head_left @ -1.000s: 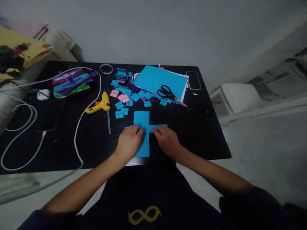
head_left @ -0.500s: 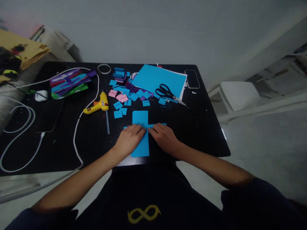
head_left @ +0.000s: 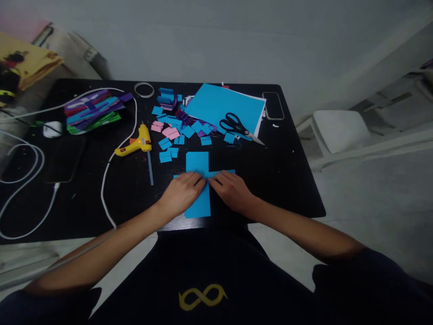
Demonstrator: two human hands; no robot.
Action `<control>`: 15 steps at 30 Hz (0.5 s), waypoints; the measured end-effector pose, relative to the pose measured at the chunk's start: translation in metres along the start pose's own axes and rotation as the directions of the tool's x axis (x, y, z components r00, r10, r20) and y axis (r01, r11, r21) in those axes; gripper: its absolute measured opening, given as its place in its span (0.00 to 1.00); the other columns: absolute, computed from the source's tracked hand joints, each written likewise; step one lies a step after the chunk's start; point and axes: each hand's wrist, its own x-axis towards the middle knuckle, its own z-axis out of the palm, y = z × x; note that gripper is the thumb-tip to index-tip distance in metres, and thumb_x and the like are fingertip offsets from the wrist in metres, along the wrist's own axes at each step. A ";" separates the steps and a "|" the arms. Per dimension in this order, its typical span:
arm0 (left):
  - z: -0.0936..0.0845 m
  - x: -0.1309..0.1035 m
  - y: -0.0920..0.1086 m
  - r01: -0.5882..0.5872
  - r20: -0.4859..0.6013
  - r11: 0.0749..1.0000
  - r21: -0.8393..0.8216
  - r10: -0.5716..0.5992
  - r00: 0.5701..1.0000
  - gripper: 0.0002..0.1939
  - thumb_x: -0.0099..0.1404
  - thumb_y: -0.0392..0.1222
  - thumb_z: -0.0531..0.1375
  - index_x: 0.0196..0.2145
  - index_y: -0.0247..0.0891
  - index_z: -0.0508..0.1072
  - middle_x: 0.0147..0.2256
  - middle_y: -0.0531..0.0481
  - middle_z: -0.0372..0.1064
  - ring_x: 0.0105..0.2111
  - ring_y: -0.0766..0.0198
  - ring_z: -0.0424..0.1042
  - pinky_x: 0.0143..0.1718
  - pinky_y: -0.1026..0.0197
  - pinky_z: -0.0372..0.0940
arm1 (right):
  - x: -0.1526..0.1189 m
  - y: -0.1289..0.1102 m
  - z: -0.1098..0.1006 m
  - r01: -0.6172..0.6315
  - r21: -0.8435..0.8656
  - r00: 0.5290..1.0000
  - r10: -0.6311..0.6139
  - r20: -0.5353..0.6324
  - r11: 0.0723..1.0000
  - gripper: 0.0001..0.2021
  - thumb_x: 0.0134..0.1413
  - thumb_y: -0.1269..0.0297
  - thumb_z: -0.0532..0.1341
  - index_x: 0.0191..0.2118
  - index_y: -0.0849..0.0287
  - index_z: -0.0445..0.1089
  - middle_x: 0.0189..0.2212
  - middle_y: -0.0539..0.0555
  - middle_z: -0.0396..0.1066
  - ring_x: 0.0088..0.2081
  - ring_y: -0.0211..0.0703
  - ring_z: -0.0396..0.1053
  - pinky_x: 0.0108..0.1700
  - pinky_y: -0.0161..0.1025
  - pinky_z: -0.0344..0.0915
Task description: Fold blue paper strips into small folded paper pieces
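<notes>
A blue paper strip (head_left: 199, 205) lies lengthwise near the front edge of the black table. Another blue paper strip (head_left: 223, 172) crosses it sideways, so the two form a cross. My left hand (head_left: 181, 190) is closed over the left side of the crossing, its fingertips pressed to the paper. From the other side my right hand (head_left: 232, 190) pinches at the crossing, fingers bent together over the sideways strip. The fingertips of both hands nearly meet, and they hide part of the crossing.
Beyond the strips are small folded blue papers (head_left: 165, 156), pink ones (head_left: 171, 132), a large blue sheet (head_left: 223, 106) and scissors (head_left: 241, 128). To the left lie a yellow glue gun (head_left: 137, 143), a white cable (head_left: 105, 180) and bundled coloured strips (head_left: 93, 110). A phone (head_left: 273, 106) rests at back right.
The camera view has shifted slightly, so the table appears a little higher. Both hands stay at the crossing of the strips, with barely any movement.
</notes>
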 end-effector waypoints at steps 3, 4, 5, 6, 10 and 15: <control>-0.001 0.000 0.001 0.003 0.008 1.000 0.016 -0.003 1.000 0.14 0.74 0.29 0.52 0.43 0.32 0.78 0.39 0.41 0.74 0.37 0.55 0.73 0.38 0.54 0.70 | 0.000 0.000 0.001 0.001 0.015 1.000 0.000 -0.017 1.000 0.13 0.70 0.78 0.54 0.50 0.67 0.76 0.40 0.61 0.76 0.41 0.48 0.69 0.40 0.42 0.65; -0.001 0.000 0.002 0.005 0.011 1.000 0.009 -0.005 1.000 0.14 0.75 0.30 0.52 0.43 0.32 0.78 0.39 0.41 0.74 0.37 0.55 0.73 0.38 0.54 0.70 | -0.001 0.000 0.002 0.001 0.019 1.000 -0.001 -0.020 1.000 0.13 0.70 0.78 0.54 0.50 0.67 0.76 0.39 0.61 0.76 0.41 0.48 0.69 0.40 0.43 0.64; -0.001 0.000 0.002 0.007 0.013 1.000 0.000 -0.007 1.000 0.14 0.75 0.30 0.52 0.43 0.32 0.78 0.38 0.41 0.74 0.37 0.55 0.73 0.38 0.54 0.69 | -0.001 0.000 0.002 0.002 0.018 1.000 -0.001 -0.022 1.000 0.13 0.70 0.78 0.54 0.50 0.67 0.76 0.39 0.61 0.76 0.40 0.48 0.69 0.40 0.43 0.64; -0.001 0.000 0.002 0.007 0.015 1.000 -0.005 -0.007 1.000 0.14 0.75 0.30 0.52 0.43 0.32 0.78 0.38 0.41 0.74 0.37 0.55 0.72 0.37 0.54 0.69 | -0.001 0.000 0.002 0.003 0.013 1.000 -0.003 -0.022 1.000 0.13 0.70 0.78 0.54 0.50 0.67 0.76 0.39 0.61 0.76 0.40 0.48 0.69 0.40 0.43 0.64; -0.002 0.000 0.004 -0.002 0.002 0.999 0.037 0.002 1.000 0.14 0.74 0.29 0.52 0.41 0.33 0.78 0.38 0.42 0.74 0.37 0.54 0.72 0.36 0.54 0.69 | -0.001 0.000 0.002 0.013 -0.017 1.000 -0.014 -0.015 1.000 0.13 0.70 0.77 0.54 0.49 0.67 0.76 0.39 0.60 0.75 0.40 0.48 0.69 0.40 0.42 0.63; -0.001 -0.001 0.011 0.037 0.010 0.998 0.048 -0.037 0.999 0.14 0.73 0.28 0.52 0.42 0.33 0.78 0.36 0.41 0.74 0.37 0.53 0.73 0.37 0.53 0.70 | -0.003 -0.005 0.003 -0.014 -0.018 1.000 0.014 -0.016 1.000 0.13 0.70 0.78 0.54 0.50 0.67 0.75 0.40 0.61 0.75 0.41 0.50 0.70 0.41 0.45 0.65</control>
